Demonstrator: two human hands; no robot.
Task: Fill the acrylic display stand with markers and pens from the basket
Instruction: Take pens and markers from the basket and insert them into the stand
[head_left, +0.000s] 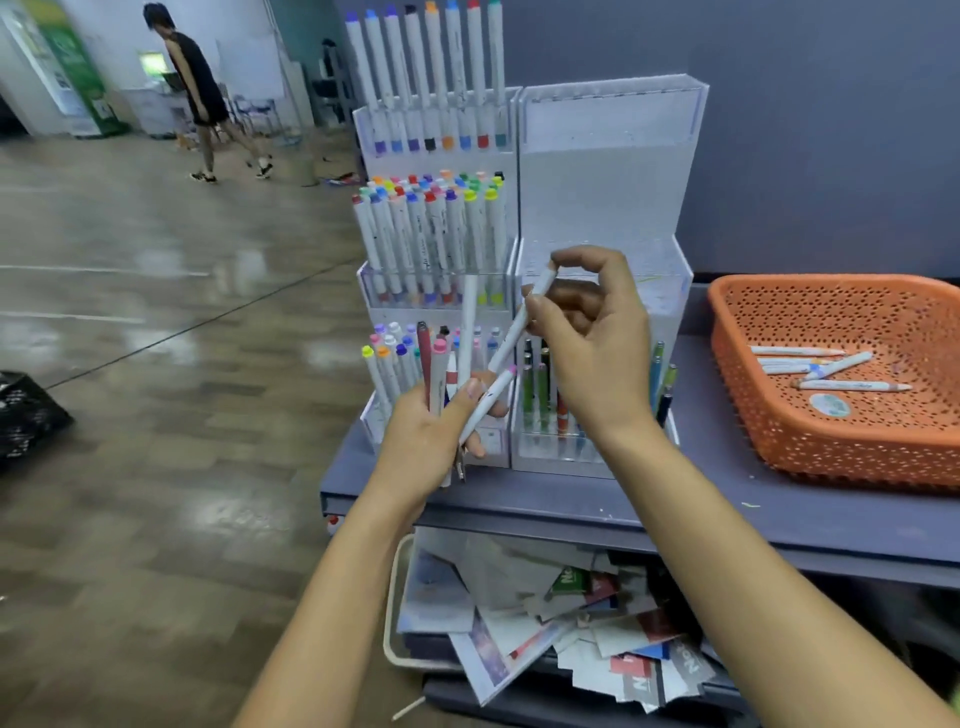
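A tiered clear acrylic display stand (613, 156) stands on a grey shelf (727, 499). Its left column holds rows of white markers with coloured caps (431, 234); the right column's upper tiers are bare, and its bottom tier holds several pens (540, 395). My left hand (431, 431) grips a bunch of markers and pens (441, 374) in front of the stand's lower left tier. My right hand (592, 332) pinches one white marker (511, 332) at its upper end, its lower end still among the bunch. An orange perforated basket (831, 441) at the right holds several white markers (826, 369).
Below the shelf a tray (395, 613) is stuffed with loose papers and booklets. A dark wall rises behind the stand. At far left a person (202, 93) walks across a glossy floor, and a black crate (26, 415) sits at the left edge.
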